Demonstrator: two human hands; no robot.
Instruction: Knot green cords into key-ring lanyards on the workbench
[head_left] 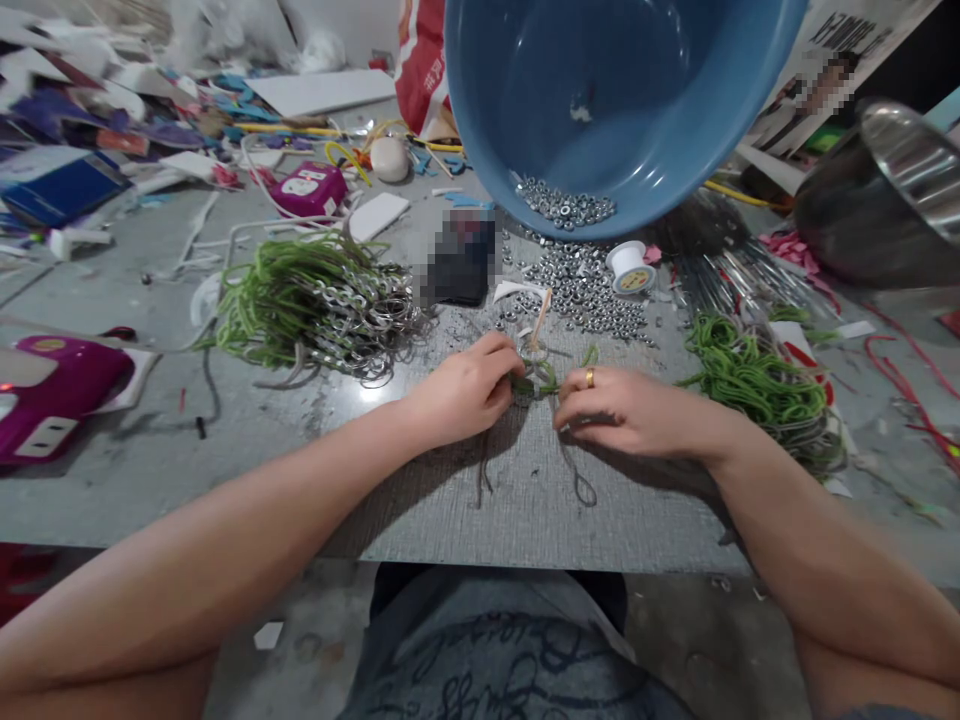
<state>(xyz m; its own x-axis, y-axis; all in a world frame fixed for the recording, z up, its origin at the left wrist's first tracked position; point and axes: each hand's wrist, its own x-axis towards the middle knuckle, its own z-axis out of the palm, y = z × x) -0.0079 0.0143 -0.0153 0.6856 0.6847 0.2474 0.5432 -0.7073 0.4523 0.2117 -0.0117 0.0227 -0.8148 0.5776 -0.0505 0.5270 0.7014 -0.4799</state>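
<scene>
Between my two hands, low over the grey table, runs a green and grey cord. My left hand has its fingers closed on the cord's left part, and loose grey ends hang below it. My right hand, with a ring on one finger, pinches the right part; a grey cord loop lies beneath. The fingertips partly hide the cord's middle. Just beyond the hands are many small metal rings or nuts and a thin tan stick.
A large blue basin tilts over the back, holding more metal pieces. Left lies a bundle of green cords with metal pieces; right, a pile of green cords. A white spool, a dark phone-like object and a magenta device lie around.
</scene>
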